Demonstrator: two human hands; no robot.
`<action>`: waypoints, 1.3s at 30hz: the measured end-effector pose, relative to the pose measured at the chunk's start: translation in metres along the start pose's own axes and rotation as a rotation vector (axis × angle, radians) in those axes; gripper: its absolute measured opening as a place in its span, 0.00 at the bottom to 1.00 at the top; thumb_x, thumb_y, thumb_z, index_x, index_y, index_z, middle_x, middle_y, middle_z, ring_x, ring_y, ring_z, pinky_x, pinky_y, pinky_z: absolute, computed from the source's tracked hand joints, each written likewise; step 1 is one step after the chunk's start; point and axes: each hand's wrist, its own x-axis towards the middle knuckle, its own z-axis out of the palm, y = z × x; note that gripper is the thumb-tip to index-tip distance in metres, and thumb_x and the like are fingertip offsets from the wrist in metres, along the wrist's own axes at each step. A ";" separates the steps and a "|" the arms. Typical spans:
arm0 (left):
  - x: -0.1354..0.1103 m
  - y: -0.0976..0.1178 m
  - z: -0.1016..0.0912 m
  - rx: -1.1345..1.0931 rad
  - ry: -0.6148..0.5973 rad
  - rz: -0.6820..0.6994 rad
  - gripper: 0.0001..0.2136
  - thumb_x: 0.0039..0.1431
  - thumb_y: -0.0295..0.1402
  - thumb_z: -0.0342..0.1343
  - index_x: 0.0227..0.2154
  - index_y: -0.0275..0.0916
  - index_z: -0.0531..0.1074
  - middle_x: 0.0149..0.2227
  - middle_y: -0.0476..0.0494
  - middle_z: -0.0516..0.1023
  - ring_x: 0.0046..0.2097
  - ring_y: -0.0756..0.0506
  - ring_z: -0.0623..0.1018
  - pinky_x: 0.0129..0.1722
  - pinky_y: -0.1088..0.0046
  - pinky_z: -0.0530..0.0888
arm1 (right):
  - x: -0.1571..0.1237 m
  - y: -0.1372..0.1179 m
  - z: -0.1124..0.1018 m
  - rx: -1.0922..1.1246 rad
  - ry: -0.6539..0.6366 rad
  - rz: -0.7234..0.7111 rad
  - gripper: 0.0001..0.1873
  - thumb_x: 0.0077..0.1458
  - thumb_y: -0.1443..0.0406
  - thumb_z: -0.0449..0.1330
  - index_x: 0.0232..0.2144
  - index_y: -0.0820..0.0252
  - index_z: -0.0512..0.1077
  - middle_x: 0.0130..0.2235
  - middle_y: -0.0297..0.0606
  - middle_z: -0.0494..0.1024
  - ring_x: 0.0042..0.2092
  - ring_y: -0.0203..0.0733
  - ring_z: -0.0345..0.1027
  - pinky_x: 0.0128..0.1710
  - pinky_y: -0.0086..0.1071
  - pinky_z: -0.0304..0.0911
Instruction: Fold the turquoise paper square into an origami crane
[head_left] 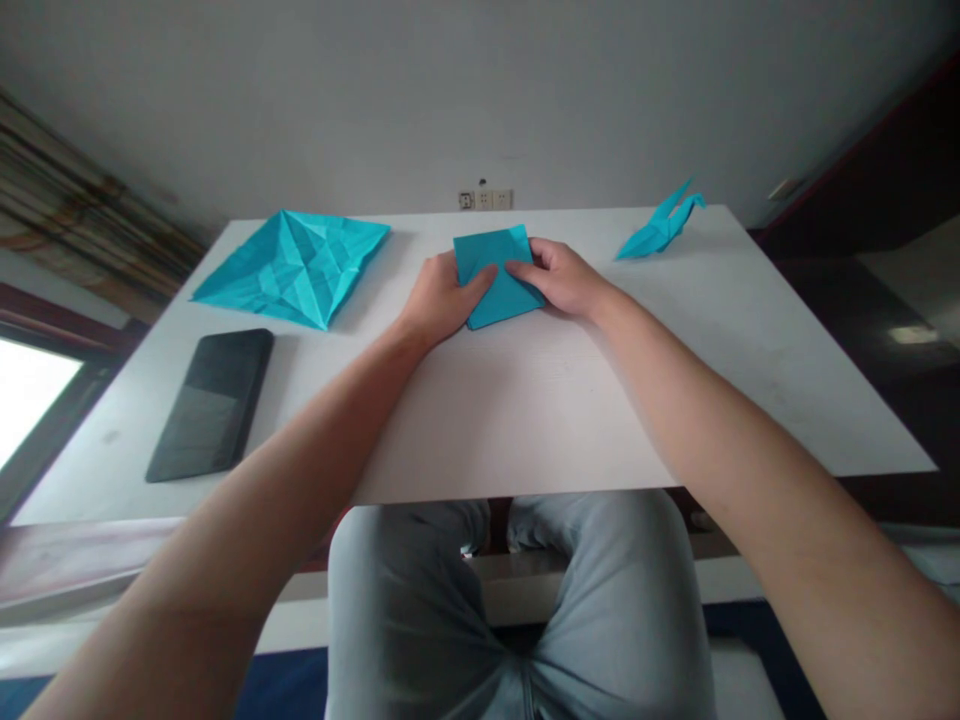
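Note:
A small folded square of blue origami paper (491, 250) is between my two hands, above the far middle of the white table. My left hand (442, 297) grips its left side, with the thumb laid across the front face. On the right edge, my right hand (561, 275) holds the same paper, thumb on the front and fingers behind it. The fingers behind the paper are partly hidden. To the left lies a creased, unfolded sheet of blue paper (300, 265). A folded blue paper crane (660, 228) stands at the table's far right.
A dark smartphone or tablet (214, 400) lies on the left of the white table (510, 420). Behind the table is a grey wall with sockets (485, 200). A patterned curtain (82, 210) hangs at left. My legs are under the near edge.

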 end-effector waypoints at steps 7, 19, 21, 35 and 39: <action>-0.001 0.002 0.000 -0.012 -0.007 0.000 0.20 0.81 0.48 0.67 0.32 0.45 0.75 0.38 0.41 0.90 0.45 0.34 0.89 0.58 0.55 0.89 | -0.001 -0.002 0.001 -0.001 0.005 0.009 0.26 0.72 0.41 0.81 0.54 0.54 0.89 0.57 0.44 0.97 0.59 0.59 0.89 0.68 0.57 0.88; -0.003 0.003 0.000 -0.018 -0.016 0.016 0.20 0.81 0.50 0.65 0.33 0.46 0.76 0.39 0.39 0.91 0.44 0.33 0.89 0.55 0.54 0.87 | -0.002 -0.005 0.000 -0.042 0.020 -0.004 0.28 0.69 0.38 0.81 0.50 0.53 0.88 0.53 0.43 0.96 0.56 0.59 0.88 0.65 0.56 0.87; -0.003 0.004 0.000 -0.018 -0.020 0.011 0.20 0.81 0.50 0.65 0.33 0.46 0.75 0.39 0.39 0.91 0.45 0.33 0.90 0.56 0.54 0.87 | -0.003 -0.006 0.000 -0.038 0.020 0.008 0.28 0.69 0.39 0.82 0.51 0.54 0.88 0.53 0.43 0.96 0.56 0.59 0.88 0.65 0.55 0.87; -0.002 0.002 0.000 0.012 -0.031 0.018 0.21 0.81 0.52 0.65 0.32 0.47 0.73 0.37 0.39 0.90 0.44 0.34 0.88 0.56 0.54 0.89 | -0.007 -0.015 0.003 -0.064 0.020 0.018 0.29 0.67 0.38 0.83 0.50 0.53 0.88 0.53 0.44 0.96 0.59 0.62 0.88 0.69 0.59 0.87; -0.002 0.001 0.000 0.013 -0.024 0.023 0.21 0.80 0.53 0.65 0.32 0.48 0.73 0.37 0.39 0.90 0.44 0.34 0.88 0.56 0.54 0.90 | -0.007 -0.016 0.002 -0.080 0.025 0.035 0.26 0.69 0.40 0.82 0.50 0.53 0.88 0.53 0.44 0.96 0.60 0.62 0.88 0.69 0.58 0.86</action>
